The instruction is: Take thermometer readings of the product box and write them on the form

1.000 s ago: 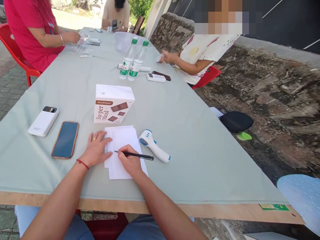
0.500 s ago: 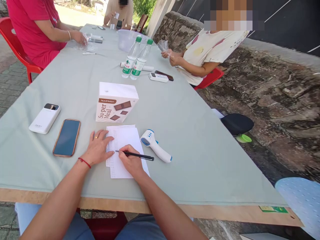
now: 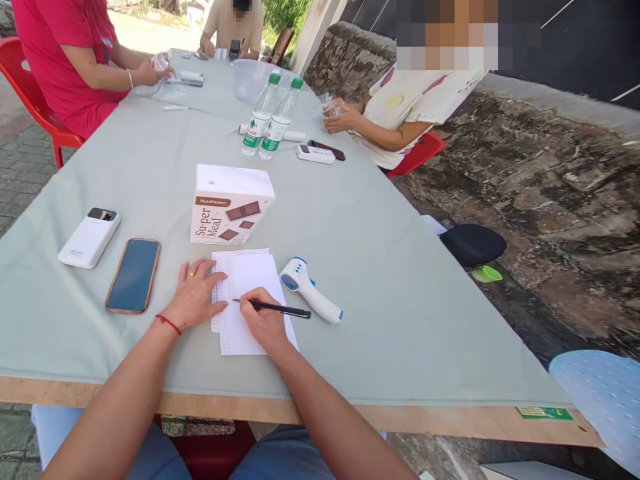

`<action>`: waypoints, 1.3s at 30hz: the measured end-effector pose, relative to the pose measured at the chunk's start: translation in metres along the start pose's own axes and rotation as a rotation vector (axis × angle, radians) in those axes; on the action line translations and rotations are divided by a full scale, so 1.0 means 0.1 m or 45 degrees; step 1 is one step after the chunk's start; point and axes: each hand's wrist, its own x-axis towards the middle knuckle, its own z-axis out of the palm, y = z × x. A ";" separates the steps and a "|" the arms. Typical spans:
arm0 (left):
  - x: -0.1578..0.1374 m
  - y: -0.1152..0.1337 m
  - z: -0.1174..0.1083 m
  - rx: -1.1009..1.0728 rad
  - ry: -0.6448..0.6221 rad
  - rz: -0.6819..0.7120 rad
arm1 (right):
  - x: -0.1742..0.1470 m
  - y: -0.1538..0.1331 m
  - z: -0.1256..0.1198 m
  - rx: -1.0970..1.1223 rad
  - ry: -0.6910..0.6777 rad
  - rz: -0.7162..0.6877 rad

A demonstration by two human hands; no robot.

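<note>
My right hand [image 3: 264, 320] grips a black pen [image 3: 283, 309], its tip touching the upper sheet of white paper [image 3: 255, 272]. Small handwriting runs down the left side of that sheet, too fine to read. A second sheet lies partly under it. My left hand [image 3: 196, 295] rests with fingers spread on the paper's left edge, wearing a ring and a red bracelet. Just right of the paper lies a white and blue infrared thermometer [image 3: 313, 293]. Behind the paper stands a white box [image 3: 231, 207] with chocolate pictures.
To the left lie a smartphone [image 3: 133, 275] and a white power bank [image 3: 90, 238]. Two water bottles [image 3: 265, 127] stand farther back, before a translucent basin [image 3: 247, 83]. Three other people sit around the table, two handling clear plastic. A blue stool [image 3: 600, 393] is at the right.
My right hand and pen have shifted slightly right along the paper. My left hand stays in place. The other people's hands have moved, and the person at the far end has lowered a hand.
</note>
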 end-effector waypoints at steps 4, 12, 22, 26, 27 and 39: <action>-0.01 0.03 -0.03 0.054 -0.028 -0.015 | 0.00 0.00 0.00 -0.001 -0.022 -0.021; -0.01 0.09 -0.08 0.101 -0.088 -0.057 | 0.00 0.02 0.00 0.001 -0.015 -0.038; -0.01 0.05 -0.05 0.106 -0.065 -0.038 | 0.01 0.03 0.00 0.011 0.024 -0.039; -0.02 0.05 -0.05 0.114 -0.061 -0.035 | 0.00 0.04 0.01 0.031 0.042 -0.040; -0.01 0.06 -0.05 0.114 -0.062 -0.036 | 0.00 0.04 0.01 0.034 0.033 -0.040; 0.00 0.09 -0.09 0.104 -0.093 -0.068 | 0.04 0.04 -0.10 0.092 0.012 0.019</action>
